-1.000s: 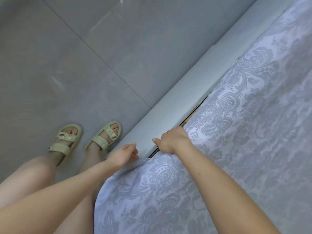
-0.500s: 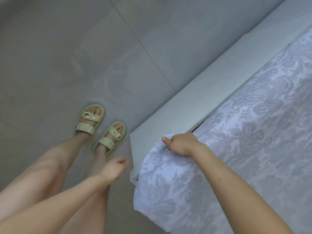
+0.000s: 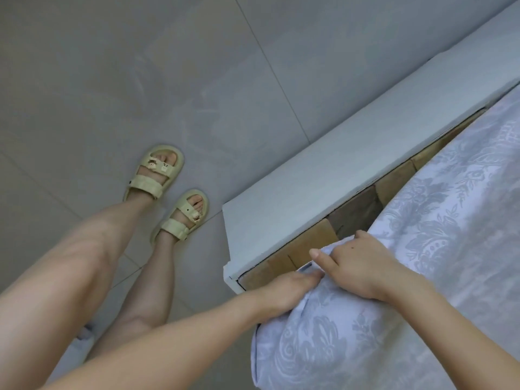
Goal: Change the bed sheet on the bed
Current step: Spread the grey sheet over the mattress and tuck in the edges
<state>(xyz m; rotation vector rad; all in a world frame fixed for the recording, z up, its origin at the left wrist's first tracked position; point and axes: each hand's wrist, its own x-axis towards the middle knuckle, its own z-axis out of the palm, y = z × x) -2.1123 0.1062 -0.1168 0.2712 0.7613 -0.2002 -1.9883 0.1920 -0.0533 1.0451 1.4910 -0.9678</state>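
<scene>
- The patterned bed sheet [image 3: 439, 249] lies over the bed on the right and wraps its near corner. It ends just short of the pale bed frame [image 3: 309, 187], so a strip of the brown base boards [image 3: 354, 212] shows in the gap between them.
- The right hand [image 3: 357, 266] sits on top of that corner. Its fingers are curled into a bunched fold of the fabric and its thumb sticks out straight towards the frame.
- The left hand [image 3: 289, 288] reaches in from below and touches the hem just under the right thumb. Its fingertips are hidden by the fabric, so I cannot tell whether it pinches the hem or only rests against it.
- The step in hand looks like working the sheet at this corner, though tucking in and pulling free cannot be told apart from here.
- To do it well, the upper hand should pin the fold so the cloth does not slide across the bed.
- The lower hand should take the hem itself, not loose fabric, and work along the edge next to the frame.
- Pull evenly so the pattern lies flat, with no ridge left at the corner.
- Keep fingers away from the frame's sharp white edge and the joints between the boards.
- The sandalled feet [image 3: 168, 192] stand on the tiled floor [image 3: 112, 80] to one side of the corner. Stepping closer would give a straighter pull.
</scene>
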